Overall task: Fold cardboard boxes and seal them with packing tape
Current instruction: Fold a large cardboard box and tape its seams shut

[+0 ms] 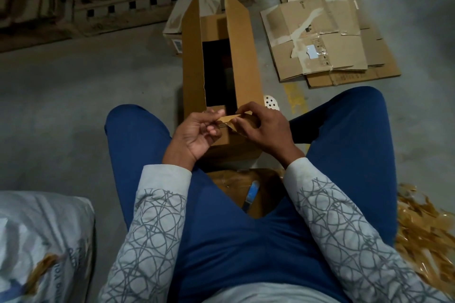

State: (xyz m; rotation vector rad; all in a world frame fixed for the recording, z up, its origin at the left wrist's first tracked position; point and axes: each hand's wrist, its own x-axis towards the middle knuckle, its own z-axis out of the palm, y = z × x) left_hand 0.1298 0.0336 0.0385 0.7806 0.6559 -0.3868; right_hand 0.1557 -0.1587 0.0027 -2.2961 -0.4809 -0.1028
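The left grip (194, 133) and right grip (266, 128) each pinch the tape strip (227, 118); box (242, 56) just beneath.

Blue trousers (221, 241), brown box (192, 56)

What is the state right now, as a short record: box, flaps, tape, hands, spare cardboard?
box: open on top, standing on the floor
long flaps: both standing up
tape strip: held between both hands over the box's near end
left hand: pinches one end of the tape strip
right hand: pinches the other end
flat cardboard: stacked on the floor, right of the box
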